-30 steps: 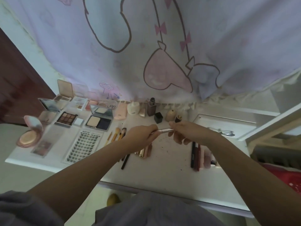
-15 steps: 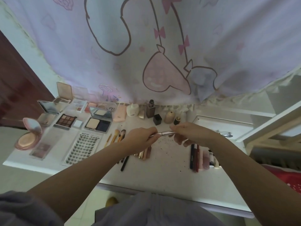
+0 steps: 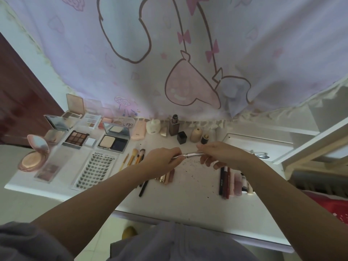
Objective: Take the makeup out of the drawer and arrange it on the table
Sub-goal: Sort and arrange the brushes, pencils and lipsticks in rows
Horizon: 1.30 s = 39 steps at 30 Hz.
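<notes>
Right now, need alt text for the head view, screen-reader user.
Both hands, left hand and right hand, hold a slim silver makeup tool between them above a white table. Open palettes and compacts, a lash tray, brushes and small bottles lie arranged around it, below a pale cartoon-print curtain.

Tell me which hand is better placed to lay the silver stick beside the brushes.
Probably the left hand: it grips the silver stick at its thin end and is right next to the brushes. The right hand is farther away.
</notes>
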Each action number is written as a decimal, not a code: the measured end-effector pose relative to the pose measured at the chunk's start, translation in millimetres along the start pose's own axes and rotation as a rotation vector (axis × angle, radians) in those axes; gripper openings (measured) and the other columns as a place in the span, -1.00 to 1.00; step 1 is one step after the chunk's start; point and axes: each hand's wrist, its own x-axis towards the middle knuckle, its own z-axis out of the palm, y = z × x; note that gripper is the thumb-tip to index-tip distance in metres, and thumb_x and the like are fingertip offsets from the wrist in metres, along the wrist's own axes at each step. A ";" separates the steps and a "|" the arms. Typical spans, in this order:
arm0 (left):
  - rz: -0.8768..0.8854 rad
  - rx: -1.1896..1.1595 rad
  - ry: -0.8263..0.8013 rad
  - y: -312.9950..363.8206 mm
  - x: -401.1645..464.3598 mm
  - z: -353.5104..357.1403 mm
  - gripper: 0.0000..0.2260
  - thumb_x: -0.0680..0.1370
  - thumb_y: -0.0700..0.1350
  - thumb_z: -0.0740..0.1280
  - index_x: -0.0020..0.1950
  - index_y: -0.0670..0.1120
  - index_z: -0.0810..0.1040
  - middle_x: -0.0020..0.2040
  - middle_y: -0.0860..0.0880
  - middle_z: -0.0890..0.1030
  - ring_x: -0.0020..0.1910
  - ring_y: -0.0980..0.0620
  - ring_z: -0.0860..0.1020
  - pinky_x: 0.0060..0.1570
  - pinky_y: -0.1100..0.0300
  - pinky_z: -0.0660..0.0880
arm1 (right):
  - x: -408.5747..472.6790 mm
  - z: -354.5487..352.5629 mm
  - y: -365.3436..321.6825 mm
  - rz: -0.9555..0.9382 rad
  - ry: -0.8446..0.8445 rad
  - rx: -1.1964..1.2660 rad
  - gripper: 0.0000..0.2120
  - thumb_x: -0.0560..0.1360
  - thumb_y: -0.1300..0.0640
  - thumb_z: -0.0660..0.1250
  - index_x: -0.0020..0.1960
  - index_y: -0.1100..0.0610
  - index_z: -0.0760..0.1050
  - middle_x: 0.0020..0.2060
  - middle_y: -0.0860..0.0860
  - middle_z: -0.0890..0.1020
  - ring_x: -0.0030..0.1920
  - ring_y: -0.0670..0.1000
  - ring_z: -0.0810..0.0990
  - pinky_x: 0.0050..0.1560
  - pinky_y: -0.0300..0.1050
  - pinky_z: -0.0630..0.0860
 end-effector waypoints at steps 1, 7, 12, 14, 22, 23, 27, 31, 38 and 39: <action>0.005 -0.004 -0.004 -1.0 -0.1 1.4 -0.75 0.61 0.14 0.05 0.00 0.03 0.42 -0.37 0.07 0.46 -0.43 0.11 0.40 -0.47 0.27 0.21 | 1.0 1.0 0.7 0.003 0.012 -0.034 -0.70 0.55 -0.13 0.21 -0.06 0.07 0.58 -0.30 -0.06 0.63 -0.32 -0.13 0.53 -0.36 -0.30 0.45; -0.010 -0.011 -0.098 -11.0 -4.2 13.1 -0.77 0.63 0.12 0.00 0.08 0.06 0.37 -0.41 0.09 0.41 -0.48 0.15 0.37 -0.45 0.24 0.24 | 4.4 -9.0 11.9 -0.006 0.027 -0.102 -0.93 0.55 0.09 0.29 -0.03 0.06 0.53 -0.22 -0.08 0.66 -0.23 -0.15 0.57 -0.31 -0.29 0.47; -0.038 -0.065 -0.218 -20.3 -7.2 23.8 -0.81 0.64 0.06 0.01 0.01 0.00 0.34 -0.35 0.08 0.43 -0.42 0.09 0.41 -0.40 0.20 0.31 | 2.9 -16.6 34.1 0.112 -0.045 0.007 -0.94 0.54 0.15 0.31 -0.01 0.13 0.51 -0.19 -0.03 0.70 -0.23 -0.15 0.60 -0.29 -0.26 0.48; -0.078 -0.087 -0.246 -22.4 -6.3 27.1 -0.83 0.64 0.01 0.04 0.05 -0.03 0.35 -0.32 0.08 0.44 -0.39 0.09 0.42 -0.38 0.20 0.33 | 5.2 -11.6 45.4 0.146 -0.021 0.049 -0.94 0.54 0.17 0.30 -0.01 0.15 0.50 -0.18 -0.01 0.70 -0.23 -0.13 0.60 -0.29 -0.24 0.49; -0.118 0.295 -0.290 -11.9 16.2 42.3 -0.77 0.58 -0.15 0.15 0.23 -0.07 0.30 -0.06 -0.03 0.50 -0.14 -0.02 0.48 -0.05 0.08 0.34 | 7.5 9.7 78.1 0.228 0.122 0.274 -0.85 0.59 0.20 0.21 0.03 0.08 0.55 -0.14 0.04 0.65 -0.17 -0.06 0.60 -0.33 -0.26 0.54; -0.107 0.338 -0.270 -14.2 19.5 40.4 -0.78 0.58 -0.15 0.16 0.22 -0.07 0.33 0.02 -0.05 0.50 -0.04 -0.04 0.49 -0.01 0.08 0.33 | 6.3 7.5 81.0 0.243 0.152 0.294 -0.86 0.59 0.21 0.20 -0.01 0.09 0.54 -0.16 0.04 0.65 -0.19 -0.06 0.59 -0.35 -0.26 0.54; -0.138 0.338 -0.206 -27.6 28.4 34.0 -0.81 0.59 -0.07 0.16 0.17 -0.08 0.42 0.08 -0.08 0.43 0.05 -0.05 0.43 -0.04 0.12 0.33 | -0.2 -4.9 98.2 0.318 0.255 0.530 -0.90 0.56 0.26 0.23 0.00 0.22 0.51 -0.22 0.10 0.64 -0.26 -0.02 0.59 -0.29 -0.16 0.51; -0.358 -0.160 -0.235 -8.3 38.4 48.8 -0.87 0.58 -0.07 0.20 -0.05 -0.12 0.42 -0.13 -0.06 0.45 -0.16 0.00 0.44 -0.19 0.18 0.36 | 5.7 20.3 101.4 0.342 0.295 0.614 -0.93 0.56 0.22 0.24 0.02 0.17 0.48 -0.23 0.09 0.68 -0.27 0.01 0.66 -0.41 -0.18 0.51; -0.460 -0.153 -0.254 -1.8 47.0 79.3 -0.82 0.54 -0.01 0.26 -0.14 -0.12 0.45 -0.13 -0.12 0.58 -0.18 -0.06 0.53 -0.27 0.15 0.40 | 44.5 105.4 87.7 0.263 0.539 0.342 -0.93 0.59 0.19 0.14 0.06 0.13 0.30 -0.16 0.08 0.60 -0.30 0.04 0.54 -0.38 -0.13 0.47; -0.455 -0.087 -0.244 -2.5 47.6 80.1 -0.81 0.54 0.00 0.25 -0.12 -0.11 0.47 -0.11 -0.11 0.59 -0.15 -0.07 0.54 -0.27 0.15 0.39 | 49.9 113.9 86.9 0.244 0.547 0.178 -0.93 0.59 0.14 0.14 0.04 0.13 0.29 -0.15 0.07 0.57 -0.25 0.06 0.53 -0.31 -0.08 0.46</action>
